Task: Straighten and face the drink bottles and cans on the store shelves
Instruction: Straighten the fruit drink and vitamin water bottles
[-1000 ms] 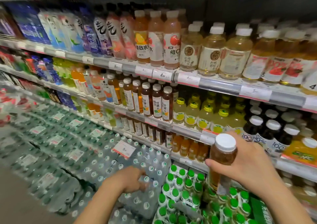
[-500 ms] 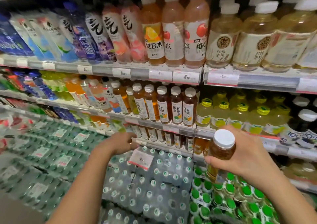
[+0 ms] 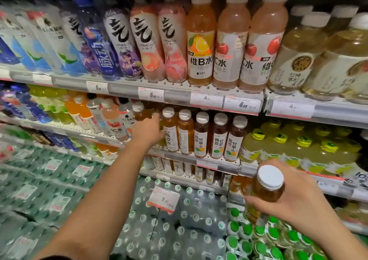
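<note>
My right hand (image 3: 294, 198) grips an amber tea bottle with a white cap (image 3: 264, 188), held upright low in front of the shelves at the right. My left hand (image 3: 148, 131) reaches into the middle shelf and touches the leftmost bottle (image 3: 169, 132) of a row of white-capped amber and brown tea bottles (image 3: 203, 136). Its fingers go in behind that bottle and are partly hidden, so I cannot see whether they grip it. The row's labels face forward.
The top shelf (image 3: 179, 92) carries tall flavoured-water bottles (image 3: 201, 40) and pale tea bottles (image 3: 294, 52). Yellow-capped bottles (image 3: 278, 144) stand right of the tea row. Below lie shrink-wrapped water packs (image 3: 169, 220), green-capped bottles (image 3: 258, 239) and a hanging price tag (image 3: 163, 199).
My left hand rose from the water packs to the middle shelf and reached the leftmost tea bottle. My view moved closer to the shelves. The right hand kept holding its bottle.
</note>
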Demonstrator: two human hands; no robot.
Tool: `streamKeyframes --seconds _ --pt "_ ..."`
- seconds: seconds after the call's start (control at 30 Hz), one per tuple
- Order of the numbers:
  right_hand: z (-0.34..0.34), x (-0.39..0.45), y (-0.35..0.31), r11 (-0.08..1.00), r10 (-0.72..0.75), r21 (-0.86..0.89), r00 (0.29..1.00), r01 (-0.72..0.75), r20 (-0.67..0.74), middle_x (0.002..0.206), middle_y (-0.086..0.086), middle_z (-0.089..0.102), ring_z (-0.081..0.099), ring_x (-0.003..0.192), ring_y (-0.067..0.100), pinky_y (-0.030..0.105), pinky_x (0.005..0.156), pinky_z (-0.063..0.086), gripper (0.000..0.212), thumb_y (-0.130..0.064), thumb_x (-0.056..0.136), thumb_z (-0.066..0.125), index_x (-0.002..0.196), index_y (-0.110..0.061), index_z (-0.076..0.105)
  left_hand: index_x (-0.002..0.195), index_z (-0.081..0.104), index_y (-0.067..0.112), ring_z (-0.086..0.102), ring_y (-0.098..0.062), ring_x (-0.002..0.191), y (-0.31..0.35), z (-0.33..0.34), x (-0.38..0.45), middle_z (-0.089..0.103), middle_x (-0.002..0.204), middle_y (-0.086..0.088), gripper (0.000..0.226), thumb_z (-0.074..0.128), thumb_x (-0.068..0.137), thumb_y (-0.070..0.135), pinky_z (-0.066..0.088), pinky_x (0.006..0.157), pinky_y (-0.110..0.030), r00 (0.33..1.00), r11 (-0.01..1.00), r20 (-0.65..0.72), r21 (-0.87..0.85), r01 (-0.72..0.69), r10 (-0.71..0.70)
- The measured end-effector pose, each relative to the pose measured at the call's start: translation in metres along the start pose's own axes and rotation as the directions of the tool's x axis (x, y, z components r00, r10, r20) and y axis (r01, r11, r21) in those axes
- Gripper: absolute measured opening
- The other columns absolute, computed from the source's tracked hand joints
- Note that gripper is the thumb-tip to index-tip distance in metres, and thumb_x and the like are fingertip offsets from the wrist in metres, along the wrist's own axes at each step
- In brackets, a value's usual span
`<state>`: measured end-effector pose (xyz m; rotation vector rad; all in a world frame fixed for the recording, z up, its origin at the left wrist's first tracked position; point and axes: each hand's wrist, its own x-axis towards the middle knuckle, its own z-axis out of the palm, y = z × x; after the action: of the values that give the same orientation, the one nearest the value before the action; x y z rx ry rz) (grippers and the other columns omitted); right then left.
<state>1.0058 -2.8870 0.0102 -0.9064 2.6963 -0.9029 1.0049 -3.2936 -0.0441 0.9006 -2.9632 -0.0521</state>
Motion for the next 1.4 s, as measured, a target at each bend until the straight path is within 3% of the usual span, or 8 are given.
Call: streamKeyframes --seconds 0.2,0.37,0.6,0.87,1.07,1.23,1.3,1.4 --pt "0.007 0.002 0.001 0.998 0.01 -0.057 1.0 -0.01 -0.007 0.093 -0.026 0.062 0.06 0.085 -0.003 0.022 0.067 0.046 0.068 -0.089 0.053 0.067 0.106 -0.052 0.047 0.12 0.047 0.016 0.067 -0.034 0.082 -0.001 0.014 0.009 0.067 0.089 -0.008 0.031 0.058 0.097 0.033 0.056 0.067 -0.041 0.997 0.998 -0.076 -0.063 0.02 -0.025" --pt "0.012 0.003 0.007 0.996 -0.017 -0.087 1.0 0.016 -0.005 0.094 -0.023 0.063 0.064 0.082 0.008 0.035 0.069 0.054 0.067 -0.089 0.054 0.068 0.105 -0.052 0.047 0.123 0.047 0.014 0.068 -0.035 0.086 -0.009 0.012 0.017 0.069 0.093 -0.01 0.035 0.06 0.096 0.032 0.051 0.063 -0.038 0.993 0.995 -0.11 -0.092 0.032 -0.042" --pt "0.013 0.002 0.004 0.999 -0.035 -0.029 0.999 0.035 0.0 0.094 -0.022 0.064 0.06 0.087 -0.001 0.025 0.068 0.047 0.066 -0.088 0.053 0.068 0.104 -0.052 0.047 0.122 0.047 0.018 0.066 -0.036 0.084 -0.02 0.015 0.009 0.06 0.083 -0.007 0.034 0.061 0.095 0.032 0.052 0.062 -0.038 0.997 0.997 -0.077 -0.076 0.021 -0.027" --pt "0.017 0.001 0.003 0.999 -0.04 0.016 0.999 0.04 -0.034 0.09 -0.019 0.066 0.062 0.084 0.001 0.026 0.068 0.049 0.064 -0.086 0.054 0.069 0.101 -0.046 0.051 0.128 0.05 0.023 0.067 -0.034 0.087 -0.025 0.015 -0.006 0.07 0.094 -0.01 0.038 0.064 0.097 0.041 0.044 0.058 -0.036 0.993 0.999 -0.116 -0.033 -0.027 0.023" --pt "0.019 0.003 0.002 0.996 -0.02 0.091 0.999 0.024 -0.043 0.081 -0.021 0.069 0.063 0.082 -0.002 0.029 0.068 0.051 0.073 -0.091 0.049 0.069 0.097 -0.038 0.055 0.119 0.06 0.027 0.067 -0.029 0.093 -0.029 -0.004 -0.043 0.07 0.102 -0.004 0.05 0.061 0.089 0.067 0.044 0.061 -0.031 0.99 0.996 -0.143 0.091 0.01 0.003" --pt "0.035 0.024 -0.016 0.98 -0.104 0.16 0.99 0.119 -0.096 0.088 -0.021 0.065 0.061 0.079 0.0 0.026 0.06 0.037 0.067 -0.094 0.066 0.052 0.1 -0.036 0.05 0.123 0.058 0.021 0.066 -0.031 0.1 -0.046 -0.003 -0.098 0.065 0.121 -0.004 0.054 0.054 0.092 0.065 0.049 0.064 -0.036 0.977 0.996 -0.206 -0.083 0.03 -0.046" --pt "0.046 0.041 -0.027 0.976 -0.151 0.138 0.981 0.168 -0.126 0.074 -0.013 0.063 0.059 0.076 0.0 0.027 0.059 0.036 0.062 -0.09 0.076 0.042 0.103 -0.035 0.05 0.119 0.059 0.023 0.066 -0.03 0.097 -0.054 -0.001 -0.121 0.066 0.118 -0.002 0.052 0.053 0.092 0.067 0.051 0.065 -0.037 0.975 0.986 -0.206 -0.16 0.046 -0.079" --pt "0.063 0.072 -0.052 0.962 -0.214 0.138 0.965 0.235 -0.149 0.083 -0.014 0.063 0.059 0.08 0.0 0.031 0.064 0.042 0.053 -0.075 0.091 0.036 0.108 -0.028 0.054 0.111 0.061 0.025 0.06 -0.024 0.088 -0.069 0.005 -0.155 0.065 0.107 0.001 0.046 0.052 0.092 0.067 0.041 0.062 -0.034 0.977 0.967 -0.181 -0.244 0.067 -0.114"
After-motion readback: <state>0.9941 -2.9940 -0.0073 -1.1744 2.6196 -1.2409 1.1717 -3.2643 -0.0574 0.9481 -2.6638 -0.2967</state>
